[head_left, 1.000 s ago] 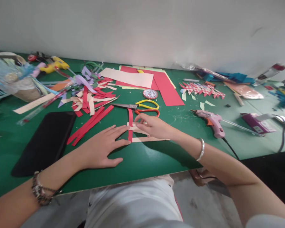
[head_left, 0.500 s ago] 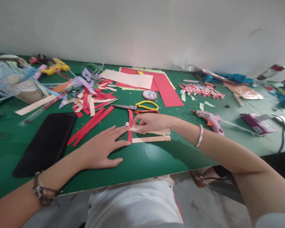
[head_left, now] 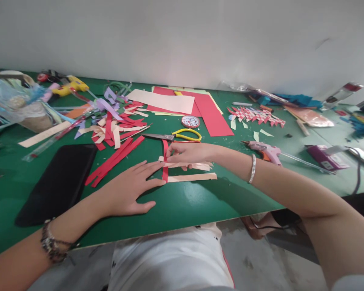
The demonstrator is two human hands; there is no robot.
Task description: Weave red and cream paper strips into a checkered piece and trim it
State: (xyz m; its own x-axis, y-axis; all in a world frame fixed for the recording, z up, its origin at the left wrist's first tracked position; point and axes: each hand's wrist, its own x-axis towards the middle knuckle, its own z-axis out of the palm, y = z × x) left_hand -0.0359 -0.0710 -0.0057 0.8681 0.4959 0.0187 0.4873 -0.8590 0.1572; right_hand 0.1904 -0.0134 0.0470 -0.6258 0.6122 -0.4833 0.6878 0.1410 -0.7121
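Observation:
My left hand [head_left: 132, 188] lies flat on the table with its fingers spread. Its fingertips press the left ends of several pale paper strips and a short upright red paper strip [head_left: 165, 173] that crosses them. From the right, my right hand [head_left: 192, 152] reaches over this crossing, its fingers bent around a pale paper strip [head_left: 202, 166] that is raised a little; the fingertips are partly hidden. Another pale strip [head_left: 194, 177] lies flat below, pointing right. Just beyond my right hand are scissors [head_left: 186, 134] with yellow and red handles.
Loose red strips [head_left: 115, 159] and a black phone-like slab [head_left: 57, 184] lie left. Behind are red paper sheets [head_left: 215, 117] and a small round dial [head_left: 190, 121]. To the right are a woven red-and-white piece [head_left: 257, 115], a pink glue gun [head_left: 267, 152] and a purple box [head_left: 327, 157].
My right hand has shifted slightly up and left, and its fingers now reach under the middle pale strips, which are lifted and bunched closer. My left hand stays in place.

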